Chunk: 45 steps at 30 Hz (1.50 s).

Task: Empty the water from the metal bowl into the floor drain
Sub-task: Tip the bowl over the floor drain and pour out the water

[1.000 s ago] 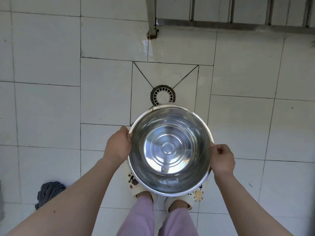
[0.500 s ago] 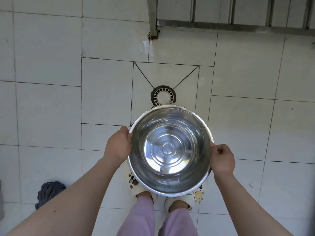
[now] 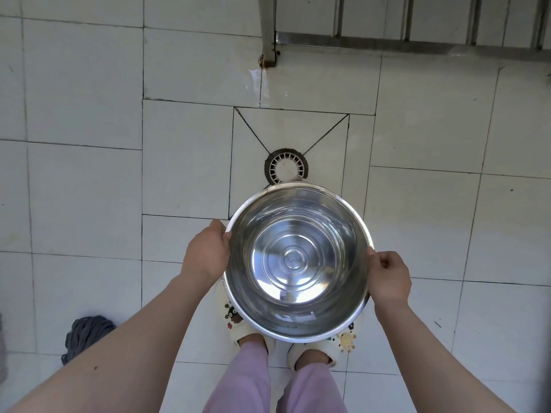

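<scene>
A grey mop head (image 3: 86, 335) lies on the white tiled floor (image 3: 83, 198) at lower left, partly hidden behind the left forearm. The left hand (image 3: 207, 254) grips the left rim of the metal bowl (image 3: 298, 260), fingers wrapped under the outer wall and thumb at the rim edge. The bowl is held in the air at frame centre, open side up and close to level, above the person's feet. Its polished interior shows concentric rings on the base; clear water covers the base, with droplets on the near inner wall. Directly beyond the far rim of the bowl sits the round floor drain (image 3: 286, 169), a white slotted cover in a dark ring, set in a tile with diagonal cuts. The near edge of the drain is overlapped by the bowl rim in this view. Below the bowl, cream slippers (image 3: 346, 342) with cartoon decoration and pink trouser legs (image 3: 247, 383) are visible. The right hand (image 3: 389, 278) is clamped on the right rim, fingers curled. A metal railing (image 3: 417, 40) runs along the top right.
</scene>
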Tool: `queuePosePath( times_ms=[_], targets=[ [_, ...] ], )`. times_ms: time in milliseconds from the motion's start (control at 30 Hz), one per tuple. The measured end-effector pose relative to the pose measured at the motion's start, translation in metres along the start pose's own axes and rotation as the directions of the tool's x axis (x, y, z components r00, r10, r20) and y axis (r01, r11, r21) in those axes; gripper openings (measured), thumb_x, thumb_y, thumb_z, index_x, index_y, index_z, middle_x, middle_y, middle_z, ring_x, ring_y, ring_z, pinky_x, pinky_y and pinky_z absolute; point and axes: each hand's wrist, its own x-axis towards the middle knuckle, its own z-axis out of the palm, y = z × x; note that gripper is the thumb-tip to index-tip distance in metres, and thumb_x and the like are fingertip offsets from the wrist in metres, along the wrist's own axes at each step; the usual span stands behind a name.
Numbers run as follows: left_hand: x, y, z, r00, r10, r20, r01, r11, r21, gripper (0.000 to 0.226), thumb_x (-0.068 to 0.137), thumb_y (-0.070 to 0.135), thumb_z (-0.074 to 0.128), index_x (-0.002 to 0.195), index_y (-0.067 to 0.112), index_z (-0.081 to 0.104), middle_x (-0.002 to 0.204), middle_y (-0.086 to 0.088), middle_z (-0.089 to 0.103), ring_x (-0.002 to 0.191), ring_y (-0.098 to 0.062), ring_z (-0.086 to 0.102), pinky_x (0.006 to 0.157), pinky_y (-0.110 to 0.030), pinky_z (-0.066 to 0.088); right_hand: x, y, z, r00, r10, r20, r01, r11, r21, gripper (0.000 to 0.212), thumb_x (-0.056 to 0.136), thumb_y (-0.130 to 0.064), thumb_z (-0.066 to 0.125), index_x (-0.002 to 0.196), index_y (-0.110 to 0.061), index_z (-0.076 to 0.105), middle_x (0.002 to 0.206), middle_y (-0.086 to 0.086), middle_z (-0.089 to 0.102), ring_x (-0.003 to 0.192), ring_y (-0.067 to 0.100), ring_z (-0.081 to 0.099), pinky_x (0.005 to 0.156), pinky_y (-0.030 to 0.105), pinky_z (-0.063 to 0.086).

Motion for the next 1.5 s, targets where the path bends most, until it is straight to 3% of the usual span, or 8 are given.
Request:
queuePosePath(
  times_ms=[967, 1500],
  targets=[
    [0.008, 0.003, 0.0, 1.0, 0.006, -0.013, -0.005, 1.0, 0.023, 0.022, 0.097, 0.024, 0.037, 0.082, 0.009, 0.043, 0.062, 0.004, 0.045, 0.061, -0.022, 0.044, 0.047, -0.023, 0.024, 0.005, -0.003, 0.001, 1.0, 0.007, -0.012, -0.007, 1.0, -0.009, 0.029, 0.093, -0.036, 0.052, 0.086, -0.009, 0.057, 0.073, -0.001, 0.058, 0.072, 0.021, 0.053, 0.07, 0.031, 0.038],
    [0.01, 0.005, -0.001, 1.0, 0.022, -0.021, -0.021, 0.999, 0.03, 0.021, 0.097, 0.024, 0.037, 0.084, 0.009, 0.044, 0.066, -0.001, 0.049, 0.064, -0.024, 0.046, 0.049, -0.029, 0.025, 0.007, -0.005, 0.001, 1.0, 0.012, -0.005, -0.011, 1.0, 0.013, 0.03, 0.093, -0.035, 0.053, 0.086, -0.006, 0.057, 0.07, -0.002, 0.056, 0.066, 0.018, 0.05, 0.069, 0.029, 0.036]
  ],
)
